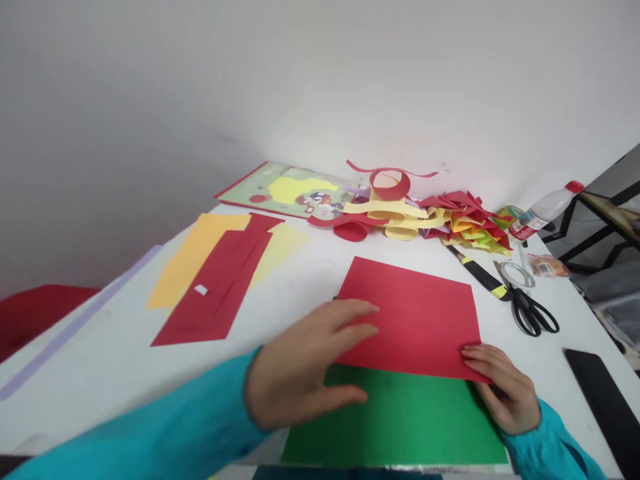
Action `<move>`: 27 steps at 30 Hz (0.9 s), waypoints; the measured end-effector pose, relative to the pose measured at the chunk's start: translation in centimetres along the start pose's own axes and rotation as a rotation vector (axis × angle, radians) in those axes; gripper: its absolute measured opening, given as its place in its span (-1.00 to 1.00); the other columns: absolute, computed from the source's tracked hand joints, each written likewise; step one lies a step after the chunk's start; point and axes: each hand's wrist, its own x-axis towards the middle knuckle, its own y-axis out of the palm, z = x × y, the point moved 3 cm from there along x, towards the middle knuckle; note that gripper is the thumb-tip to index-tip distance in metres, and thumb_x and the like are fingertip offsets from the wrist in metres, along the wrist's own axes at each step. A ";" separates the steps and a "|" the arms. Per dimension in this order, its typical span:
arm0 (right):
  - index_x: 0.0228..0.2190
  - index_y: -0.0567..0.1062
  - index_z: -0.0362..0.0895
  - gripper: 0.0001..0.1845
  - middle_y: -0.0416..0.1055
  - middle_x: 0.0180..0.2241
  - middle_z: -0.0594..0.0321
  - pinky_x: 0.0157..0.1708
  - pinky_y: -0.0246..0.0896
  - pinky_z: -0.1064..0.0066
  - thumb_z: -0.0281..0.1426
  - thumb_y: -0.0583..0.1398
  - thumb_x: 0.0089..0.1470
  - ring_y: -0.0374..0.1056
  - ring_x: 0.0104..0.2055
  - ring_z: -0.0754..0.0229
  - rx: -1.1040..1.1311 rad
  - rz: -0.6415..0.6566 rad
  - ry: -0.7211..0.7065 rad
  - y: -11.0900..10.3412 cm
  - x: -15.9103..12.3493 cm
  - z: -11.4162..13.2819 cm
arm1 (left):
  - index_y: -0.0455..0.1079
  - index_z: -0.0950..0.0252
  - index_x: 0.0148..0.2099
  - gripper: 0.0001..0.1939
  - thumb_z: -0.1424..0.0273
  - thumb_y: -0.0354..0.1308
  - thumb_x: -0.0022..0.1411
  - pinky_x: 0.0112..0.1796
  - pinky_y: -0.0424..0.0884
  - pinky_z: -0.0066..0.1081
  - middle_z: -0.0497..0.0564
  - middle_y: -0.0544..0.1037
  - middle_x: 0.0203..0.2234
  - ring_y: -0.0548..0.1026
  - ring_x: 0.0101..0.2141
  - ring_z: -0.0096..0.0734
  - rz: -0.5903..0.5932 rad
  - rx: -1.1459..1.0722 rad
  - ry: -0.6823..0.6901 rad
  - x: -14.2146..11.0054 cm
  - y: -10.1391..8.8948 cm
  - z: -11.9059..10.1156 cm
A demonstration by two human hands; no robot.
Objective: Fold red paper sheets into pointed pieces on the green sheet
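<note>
A red paper sheet (415, 313) lies on the white table (115, 353), overlapping a green sheet (400, 420) at the near edge. My left hand (305, 367) rests with fingers stretched out on the left edge of the red sheet. My right hand (503, 387) lies at the sheet's near right corner, fingers extended and close together, fingertips on the paper. Both arms wear teal sleeves.
Red and yellow paper offcuts (220, 273) lie at the left. A picture card (295, 190), paper rings and folded scraps (465, 220) sit by the wall. Scissors (530, 310), a tape roll (515, 273), a knife (477, 270), a bottle (545, 210) and a black phone (600, 393) are at the right.
</note>
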 end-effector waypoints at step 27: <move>-0.47 0.55 -0.11 -0.59 0.53 -0.50 0.20 -0.44 0.38 0.35 0.00 0.27 -0.16 0.42 -0.46 0.12 0.113 -0.430 0.755 -1.6 2.4 -6.9 | 0.34 0.24 -0.24 -0.73 0.27 -0.15 0.28 -0.38 0.35 -0.45 -0.07 0.53 -0.47 0.48 -0.46 -0.40 -0.131 -0.286 -0.414 3.6 0.3 3.6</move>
